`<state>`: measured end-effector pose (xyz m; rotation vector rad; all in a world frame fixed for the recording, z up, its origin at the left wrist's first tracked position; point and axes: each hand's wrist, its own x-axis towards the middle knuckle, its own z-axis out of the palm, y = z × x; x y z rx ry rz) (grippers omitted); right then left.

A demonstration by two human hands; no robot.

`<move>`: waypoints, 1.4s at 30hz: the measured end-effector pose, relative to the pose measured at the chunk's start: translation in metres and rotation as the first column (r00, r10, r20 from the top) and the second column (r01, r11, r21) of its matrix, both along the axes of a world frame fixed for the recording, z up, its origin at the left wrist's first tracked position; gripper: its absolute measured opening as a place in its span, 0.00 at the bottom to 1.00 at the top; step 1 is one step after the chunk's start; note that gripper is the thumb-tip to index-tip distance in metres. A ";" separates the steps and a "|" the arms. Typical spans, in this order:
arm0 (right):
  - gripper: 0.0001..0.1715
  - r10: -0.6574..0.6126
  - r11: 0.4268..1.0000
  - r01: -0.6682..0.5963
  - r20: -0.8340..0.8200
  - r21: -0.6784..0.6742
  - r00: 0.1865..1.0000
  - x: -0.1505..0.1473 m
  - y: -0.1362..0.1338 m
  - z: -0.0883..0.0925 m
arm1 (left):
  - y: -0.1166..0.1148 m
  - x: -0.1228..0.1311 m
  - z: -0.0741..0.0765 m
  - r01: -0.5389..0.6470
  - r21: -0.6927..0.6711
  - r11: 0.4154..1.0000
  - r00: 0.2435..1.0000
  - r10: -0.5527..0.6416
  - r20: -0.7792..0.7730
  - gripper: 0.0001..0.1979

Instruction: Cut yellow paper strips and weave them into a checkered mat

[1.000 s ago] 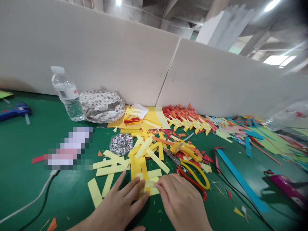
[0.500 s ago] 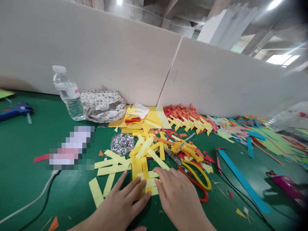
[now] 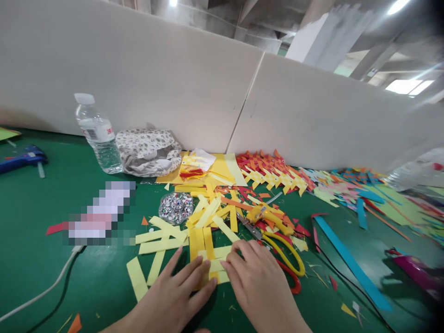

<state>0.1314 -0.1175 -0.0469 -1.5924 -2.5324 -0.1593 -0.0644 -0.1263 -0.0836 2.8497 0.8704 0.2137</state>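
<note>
A small weave of paper strips [image 3: 217,265], pale yellow crossing deeper yellow, lies flat on the table between my hands. My left hand [image 3: 175,291] rests on its left side, fingers spread and fingertips pressing down on it. On the right edge, my right hand [image 3: 260,280] has its fingers bent and its thumb at the end of a pale yellow paper strip [image 3: 222,252]; the fingers partly hide the grip. Loose pale yellow strips [image 3: 163,245] are scattered to the left of the weave. Scissors [image 3: 284,247] with yellow and red handles lie just beyond my right hand.
A yellow glue gun [image 3: 268,216] sits behind the scissors. A round case of googly eyes [image 3: 175,208] is left of the strip pile. Farther left are a cabled, blurred device [image 3: 100,215] and a water bottle [image 3: 98,134]. A blue strip [image 3: 350,259] and purple tool [image 3: 416,273] lie right.
My right hand has shifted slightly, its index finger more bent and its fingers drawn in at the weave's right edge. My left hand stays in place.
</note>
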 end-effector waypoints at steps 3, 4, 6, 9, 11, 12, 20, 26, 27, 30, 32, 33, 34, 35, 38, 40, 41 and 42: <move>0.12 0.023 0.993 -0.044 -0.175 -0.113 0.984 -0.003 -0.001 0.006 | 0.000 0.001 0.007 -0.004 -0.001 1.000 0.999 0.004 -0.040 0.29; 0.12 0.030 0.982 -0.076 -0.254 -0.173 0.967 -0.003 -0.002 0.007 | 0.000 0.002 0.008 -0.008 0.009 1.000 0.999 0.009 -0.047 0.29; 0.10 0.035 0.953 -0.150 -0.395 -0.264 0.918 -0.003 -0.002 0.010 | -0.001 0.002 0.010 -0.012 0.036 0.999 0.999 0.014 -0.040 0.30; 0.08 0.055 0.922 -0.238 -0.504 -0.305 0.862 -0.003 -0.002 0.010 | -0.001 0.004 0.006 -0.022 0.049 0.999 0.999 0.024 -0.029 0.30; 0.09 0.083 0.909 -0.284 -0.537 -0.304 0.840 -0.003 -0.002 0.009 | -0.001 0.004 0.002 -0.034 0.025 0.999 0.999 0.035 -0.013 0.30; 0.09 0.099 0.903 -0.308 -0.552 -0.300 0.828 -0.003 -0.002 0.008 | -0.001 0.005 0.000 -0.044 0.006 0.999 0.999 0.044 -0.001 0.30; 0.07 0.007 0.987 -0.091 -0.522 -0.135 0.853 0.027 0.025 -0.002 | -0.001 0.005 0.003 -0.069 -0.117 0.991 0.997 0.064 -0.047 0.34; 0.21 -0.347 0.899 0.418 -0.369 0.132 0.863 0.104 0.075 -0.019 | 0.000 0.004 -0.004 -0.049 -0.071 0.996 0.998 0.046 -0.037 0.35; 0.23 -0.385 0.897 0.436 -0.350 0.077 0.854 0.113 0.079 -0.022 | 0.000 0.005 -0.006 -0.049 -0.065 0.997 0.998 0.046 -0.040 0.34; 0.24 -0.418 0.899 0.439 -0.329 -0.014 0.847 0.123 0.083 -0.030 | 0.000 0.005 -0.009 -0.055 -0.047 0.997 0.997 0.052 -0.048 0.33; 0.24 -0.423 0.896 0.445 -0.325 -0.010 0.845 0.121 0.082 -0.032 | -0.001 0.005 -0.009 -0.056 -0.036 0.998 0.997 0.054 -0.047 0.34; 0.24 -0.425 0.893 0.449 -0.329 -0.004 0.843 0.120 0.081 -0.032 | -0.001 0.005 -0.009 -0.055 -0.032 0.998 0.998 0.053 -0.046 0.34; 0.23 -0.426 0.891 0.453 -0.335 0.002 0.840 0.118 0.080 -0.031 | -0.001 0.005 -0.008 -0.054 -0.028 0.998 0.998 0.053 -0.044 0.34; 0.23 -0.425 0.889 0.457 -0.345 0.013 0.837 0.117 0.079 -0.030 | -0.001 0.005 -0.008 -0.055 -0.026 0.998 0.998 0.054 -0.044 0.34; 0.22 -0.408 0.872 0.479 -0.388 0.101 0.826 0.116 0.076 -0.028 | -0.001 0.005 -0.005 -0.058 -0.031 0.998 0.997 0.056 -0.048 0.34; 0.23 -0.369 0.853 0.486 -0.441 0.190 0.819 0.117 0.075 -0.027 | -0.001 0.005 -0.004 -0.058 -0.049 0.997 0.997 0.056 -0.050 0.34; 0.24 -0.338 0.844 0.486 -0.478 0.227 0.811 0.118 0.074 -0.027 | -0.001 0.005 -0.003 -0.059 -0.062 0.996 0.997 0.056 -0.050 0.34; 0.25 -0.304 0.840 0.482 -0.519 0.250 0.799 0.118 0.073 -0.027 | -0.001 0.005 -0.002 -0.062 -0.078 0.995 0.997 0.058 -0.050 0.34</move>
